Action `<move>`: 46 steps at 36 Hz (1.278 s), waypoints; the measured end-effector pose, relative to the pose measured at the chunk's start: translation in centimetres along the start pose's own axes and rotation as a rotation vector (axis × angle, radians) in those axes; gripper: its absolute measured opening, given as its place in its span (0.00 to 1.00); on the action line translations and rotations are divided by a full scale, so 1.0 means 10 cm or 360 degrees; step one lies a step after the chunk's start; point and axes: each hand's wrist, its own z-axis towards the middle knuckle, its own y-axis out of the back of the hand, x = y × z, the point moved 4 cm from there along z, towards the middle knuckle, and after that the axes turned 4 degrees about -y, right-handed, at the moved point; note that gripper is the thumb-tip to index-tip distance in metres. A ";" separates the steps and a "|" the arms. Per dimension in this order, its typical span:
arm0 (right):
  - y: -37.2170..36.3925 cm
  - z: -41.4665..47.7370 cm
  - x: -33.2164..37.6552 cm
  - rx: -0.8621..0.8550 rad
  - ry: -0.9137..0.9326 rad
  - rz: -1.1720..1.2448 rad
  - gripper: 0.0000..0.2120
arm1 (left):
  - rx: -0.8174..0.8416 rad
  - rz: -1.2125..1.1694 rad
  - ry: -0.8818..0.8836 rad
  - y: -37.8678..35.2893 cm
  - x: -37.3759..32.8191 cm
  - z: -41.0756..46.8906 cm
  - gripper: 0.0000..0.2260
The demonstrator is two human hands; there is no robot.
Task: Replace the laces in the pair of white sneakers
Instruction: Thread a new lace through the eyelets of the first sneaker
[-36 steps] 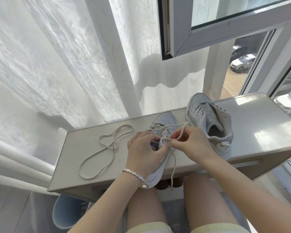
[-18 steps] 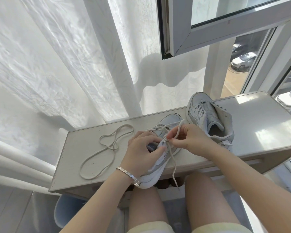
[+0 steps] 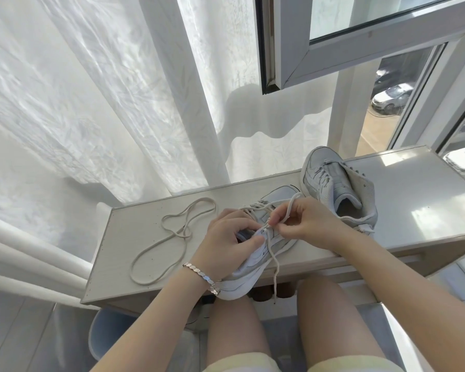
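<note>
Near sneaker lies at the table's front edge, heel overhanging. Left hand: grip curled round its upper. Right hand: grip pinched on the lace at an eyelet, one end dangling. Second sneaker stands behind, to the right. Loose lace lies to the left.

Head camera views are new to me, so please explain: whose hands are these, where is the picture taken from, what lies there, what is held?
There is no machine: a person wears one camera on the head, looking down at their own hands. The left hand grips the near sneaker on a narrow table. The right hand pinches its lace near the eyelets. A second sneaker sits behind, and a loose lace lies to the left.
</note>
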 end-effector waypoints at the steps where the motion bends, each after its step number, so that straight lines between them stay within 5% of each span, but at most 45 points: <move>1: 0.00 0.00 0.00 0.0005 0.0004 -0.0003 0.13 | 0.0002 0.0000 -0.0002 0.00 0.00 0.00 0.09; 27: 0.00 0.06 0.07 0.0208 0.0071 -0.0063 0.16 | -0.0034 0.0009 -0.0032 0.01 -0.03 0.00 0.09; 46: -0.22 -0.26 -0.05 -0.0695 0.0143 0.0194 0.13 | -0.0008 0.0066 -0.0125 -0.01 -0.03 0.02 0.04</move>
